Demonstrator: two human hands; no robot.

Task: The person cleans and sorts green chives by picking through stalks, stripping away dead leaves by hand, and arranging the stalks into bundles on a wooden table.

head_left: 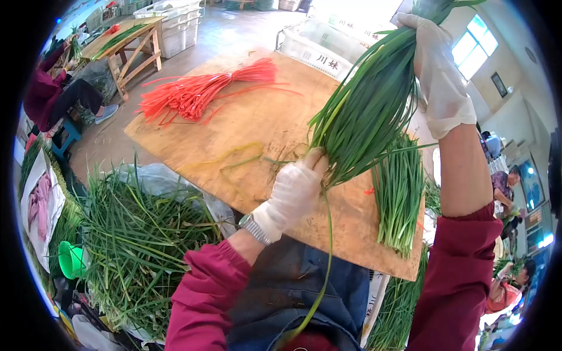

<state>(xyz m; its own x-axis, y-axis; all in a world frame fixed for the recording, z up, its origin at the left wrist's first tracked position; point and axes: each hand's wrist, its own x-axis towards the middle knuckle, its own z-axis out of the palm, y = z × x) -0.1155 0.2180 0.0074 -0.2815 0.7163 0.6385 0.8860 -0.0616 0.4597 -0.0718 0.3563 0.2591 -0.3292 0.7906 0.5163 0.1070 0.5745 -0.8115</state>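
Holding up this big bunch of long, flat, dark-green leaves, my right hand in a whitish see-through glove wrapped round its top end. My left hand, gloved too, sits at its lower tips, fingers curled; can't tell if they're pinching any. Bunch slants between them above a tan wooden board.

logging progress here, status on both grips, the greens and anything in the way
Right grip holding greens up. Left grip at their lower end, pinch unclear. Loose blade dangling below. Red ties on board, seemingly clear of the work.
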